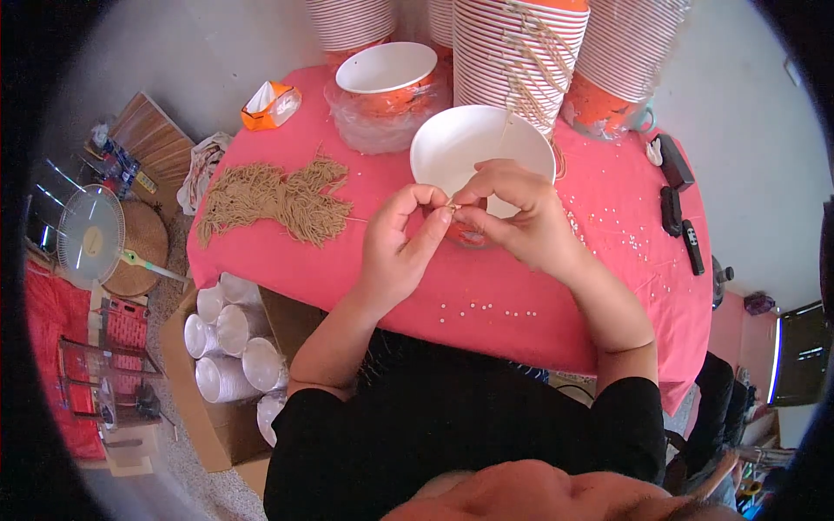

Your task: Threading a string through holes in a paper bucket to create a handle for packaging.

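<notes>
My left hand (403, 239) and my right hand (521, 213) meet over the front rim of a white-lined paper bucket (443, 143). Thumb and forefinger of each are pinched together on a short bit of tan string (453, 207); any bead on it is too small to make out. Orange shows on the bucket's outer wall below my fingers. To the left lies a bundle of tan strings (274, 204) on the pink tablecloth (382, 286). Small white beads (473, 306) are dotted along the cloth in front of me, and more are scattered to the right.
Tall stacks of nested buckets (495, 65) line the back, some with strings hanging down. A plastic-wrapped bucket (387, 104) and an orange packet (269, 106) stand back left. Dark cases (673, 165) lie at the right edge. A carton (217, 434) of white cups sits below left, near a fan (91, 234).
</notes>
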Demonstrator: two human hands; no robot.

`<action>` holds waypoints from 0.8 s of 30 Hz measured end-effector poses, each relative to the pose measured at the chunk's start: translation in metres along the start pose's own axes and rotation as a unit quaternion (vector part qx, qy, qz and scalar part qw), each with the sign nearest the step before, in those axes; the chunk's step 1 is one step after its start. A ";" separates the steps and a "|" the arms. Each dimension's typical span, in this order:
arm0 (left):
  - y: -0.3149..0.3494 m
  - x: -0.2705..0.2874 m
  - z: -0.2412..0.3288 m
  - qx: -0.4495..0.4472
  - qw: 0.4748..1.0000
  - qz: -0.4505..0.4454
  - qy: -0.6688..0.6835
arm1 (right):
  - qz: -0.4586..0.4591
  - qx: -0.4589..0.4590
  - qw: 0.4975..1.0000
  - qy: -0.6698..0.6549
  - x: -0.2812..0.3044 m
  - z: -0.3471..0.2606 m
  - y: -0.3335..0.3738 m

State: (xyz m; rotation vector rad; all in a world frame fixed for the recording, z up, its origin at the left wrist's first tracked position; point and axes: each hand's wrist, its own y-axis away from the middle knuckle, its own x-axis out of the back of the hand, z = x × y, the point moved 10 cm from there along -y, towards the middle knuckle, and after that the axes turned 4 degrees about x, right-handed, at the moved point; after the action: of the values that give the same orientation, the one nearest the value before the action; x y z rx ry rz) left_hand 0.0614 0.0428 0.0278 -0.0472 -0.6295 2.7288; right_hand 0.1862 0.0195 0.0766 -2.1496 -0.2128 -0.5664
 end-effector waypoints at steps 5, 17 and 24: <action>0.002 0.001 -0.003 -0.011 0.999 0.002 0.031 | -0.013 -0.096 0.993 -0.073 -0.003 0.016 0.002; 0.004 0.006 0.013 -0.101 0.991 0.042 -0.078 | -0.037 -0.098 0.986 -0.128 -0.006 0.016 0.004; 0.003 0.005 0.006 -0.087 0.995 0.018 -0.037 | -0.066 -0.116 0.978 -0.158 -0.009 0.017 0.005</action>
State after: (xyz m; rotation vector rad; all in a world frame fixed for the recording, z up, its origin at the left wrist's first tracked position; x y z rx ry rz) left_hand 0.0555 0.0391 0.0322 0.0009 -0.8955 2.7131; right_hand 0.1851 0.0305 0.0595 -2.4622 -0.4871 -0.3325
